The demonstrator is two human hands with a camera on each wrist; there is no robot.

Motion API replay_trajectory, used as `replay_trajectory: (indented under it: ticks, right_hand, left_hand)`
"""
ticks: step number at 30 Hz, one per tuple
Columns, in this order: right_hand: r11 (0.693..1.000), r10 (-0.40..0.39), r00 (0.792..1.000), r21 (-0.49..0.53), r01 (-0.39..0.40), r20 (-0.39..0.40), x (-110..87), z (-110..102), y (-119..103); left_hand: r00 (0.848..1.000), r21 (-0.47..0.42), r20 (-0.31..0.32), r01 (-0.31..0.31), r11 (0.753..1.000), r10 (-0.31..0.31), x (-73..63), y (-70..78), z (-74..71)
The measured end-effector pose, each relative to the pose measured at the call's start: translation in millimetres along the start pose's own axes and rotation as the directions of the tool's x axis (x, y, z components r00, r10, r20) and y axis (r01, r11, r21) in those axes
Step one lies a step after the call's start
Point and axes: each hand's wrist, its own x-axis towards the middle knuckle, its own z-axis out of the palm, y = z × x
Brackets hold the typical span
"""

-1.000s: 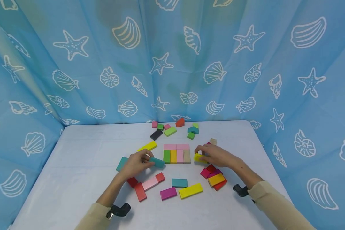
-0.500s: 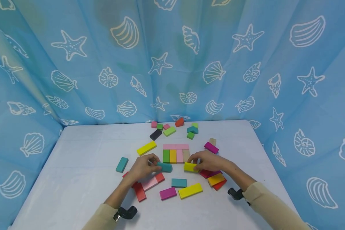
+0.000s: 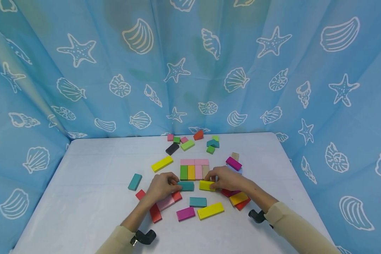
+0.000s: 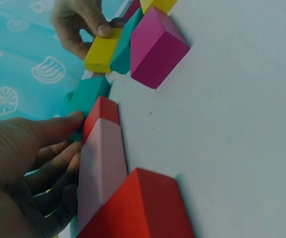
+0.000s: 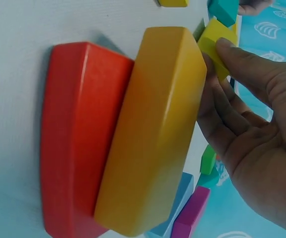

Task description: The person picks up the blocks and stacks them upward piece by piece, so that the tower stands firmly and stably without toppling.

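My left hand point(image 3: 164, 186) pinches the end of a teal block point(image 3: 186, 186) between thumb and fingers, just below a flat arrangement of blocks. Facing it, my right hand point(image 3: 229, 178) holds a yellow block point(image 3: 206, 186) by its right end. A short gap separates the two held blocks. Above them, a pink row point(image 3: 187, 162) tops a row of green point(image 3: 183, 173), orange point(image 3: 191, 173), pink and plain wooden blocks. In the left wrist view the teal block point(image 4: 90, 94) shows beyond the thumb; the right wrist view has the yellow block point(image 5: 216, 42) at my fingertips.
Nearer me lie a second teal block point(image 3: 198, 202), a magenta block point(image 3: 185, 214) and a long yellow block point(image 3: 211, 211). Red and pink blocks point(image 3: 155, 212) lie beneath my left forearm. An orange block point(image 3: 238, 199) leans on a red one at right. Small blocks lie near the curtain point(image 3: 190, 70).
Both hands have come toward each other and nearer the person. The teal block has moved right and straightened; the yellow block has moved left, now below the arrangement.
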Motion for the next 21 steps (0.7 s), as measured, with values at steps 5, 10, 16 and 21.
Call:
replay_trajectory:
  ticks: [5, 10, 16, 21]
  right_hand:
    - [1.000, -0.008, 1.000, 0.002, 0.008, -0.030, 0.9, 1.4, -1.8]
    - [1.000, -0.005, 0.999, 0.015, 0.006, -0.046, 2.2, 3.1, -4.7]
    - [1.000, 0.010, 0.998, 0.026, -0.009, -0.057, 3.8, 5.0, -7.5]
    - [0.998, 0.035, 0.997, 0.052, -0.032, -0.062, 6.0, 6.6, -8.1]
  left_hand:
    - [1.000, 0.022, -0.010, 0.024, 0.999, -0.024, 0.3, 3.4, 2.9]
    - [0.999, 0.027, -0.020, 0.048, 0.999, -0.047, 0.9, 5.2, 4.9]
    - [0.998, 0.030, -0.036, 0.045, 0.999, -0.043, 1.1, 6.3, 7.0]
    - [0.999, 0.029, -0.046, 0.032, 0.999, -0.030, 1.1, 7.4, 7.5]
